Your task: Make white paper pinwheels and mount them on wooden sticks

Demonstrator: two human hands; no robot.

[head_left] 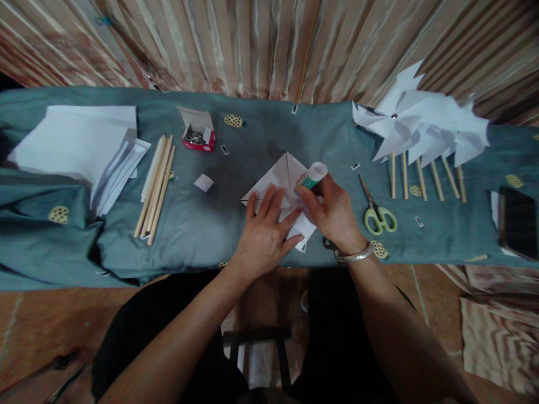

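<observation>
A square of white paper (275, 173) with dark lines lies cornerwise on the cloth in front of me. My left hand (266, 227) rests on it with fingers spread, pressing it down. In my right hand (334, 210) is a white and green glue stick (312, 175), tilted over the right side of the paper. Its lower end is hidden by my fingers, so I cannot tell whether it touches the sheet. A small square paper piece (204, 182) sits apart to the left. Green-handled scissors (374, 214) lie just right of my right hand.
Finished paper pinwheels (421, 120) on wooden sticks lie at the back right, with a phone (519, 223) at the far right. Leftward are a small red box (200, 137) of metal bits, wooden sticks (155, 193) and white paper sheets (84, 143). A patterned curtain (252, 50) hangs behind.
</observation>
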